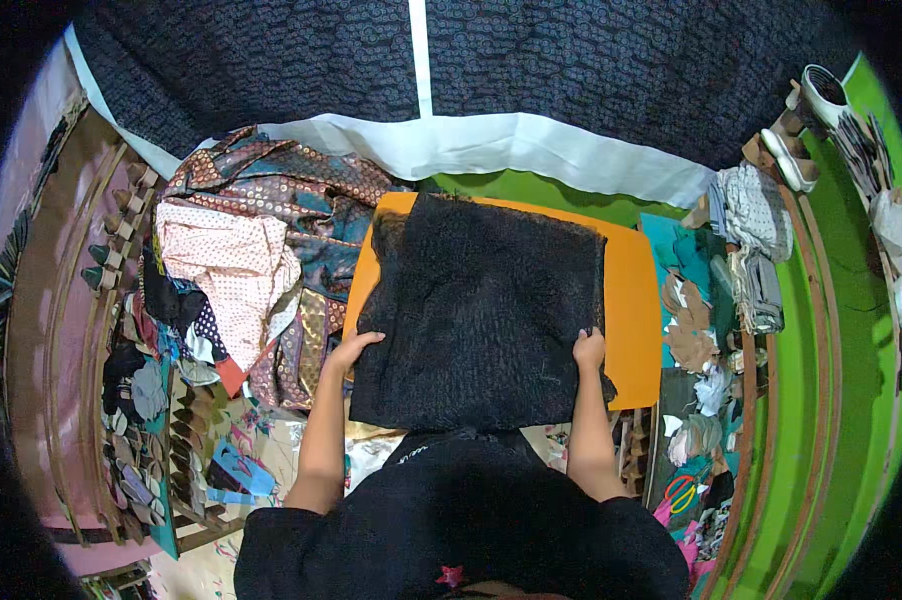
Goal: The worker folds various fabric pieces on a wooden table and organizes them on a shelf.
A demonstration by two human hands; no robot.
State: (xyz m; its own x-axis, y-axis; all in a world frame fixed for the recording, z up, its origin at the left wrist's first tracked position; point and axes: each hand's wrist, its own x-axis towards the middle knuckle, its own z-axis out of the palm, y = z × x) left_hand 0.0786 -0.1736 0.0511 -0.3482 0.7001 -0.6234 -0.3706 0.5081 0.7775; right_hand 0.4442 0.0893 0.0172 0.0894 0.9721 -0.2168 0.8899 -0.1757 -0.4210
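Observation:
A black, crinkled, sheer-edged piece of fabric (481,300) lies in a rough rectangle over an orange board (633,320). Its near edge reaches close to my body. My left hand (357,350) grips its left side, thumb on top and the other fingers mostly hidden under the cloth. On the opposite side my right hand (589,350) is closed on the fabric's edge, thumb pointing away from me. Both forearms come in from below, roughly level with each other. Small creases run across the fabric between the hands.
Left of the board are a patterned dark cloth (321,200) and a pink dotted cloth (226,265). Fabric scraps (686,320) and yellow-and-red-handled scissors (682,494) lie on the right. Wooden racks (761,430) flank both sides; dark curtains (571,80) hang at the far side.

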